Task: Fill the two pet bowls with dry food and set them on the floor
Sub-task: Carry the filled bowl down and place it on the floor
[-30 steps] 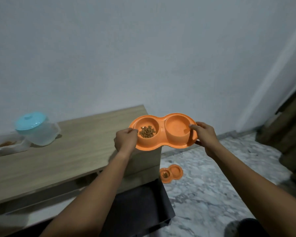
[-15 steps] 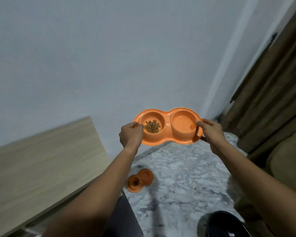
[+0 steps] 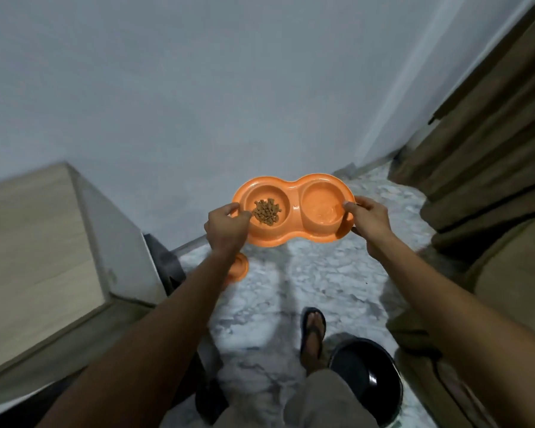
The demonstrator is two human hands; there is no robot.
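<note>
A person is holding an orange double pet bowl [image 3: 294, 209] in the air with both hands, just above the centre of the frame. The left hand [image 3: 226, 225] is gripping the bowl's left end, fingers curled over the rim and thumb on top. The right hand [image 3: 368, 216] is pinching the right end, thumb on the rim and fingers underneath. The bowl is spanning the gap between the two hands, roughly level, above the floor and not touching it.

A small heap of brown dry food [image 3: 267, 211] is lying in the left well, close to the left fingers. The right well is holding no kibble.

Below the left wrist, a second orange bowl [image 3: 241, 267] is sitting on the grey marbled floor [image 3: 291, 288], partly hidden by the forearm. A pale wooden cabinet [image 3: 37, 242] is filling the left of the frame. Brown curtains [image 3: 491, 134] are hanging at the right. At the bottom, a foot in a dark sandal [image 3: 313, 330] is standing beside a round black container [image 3: 368, 381].
</note>
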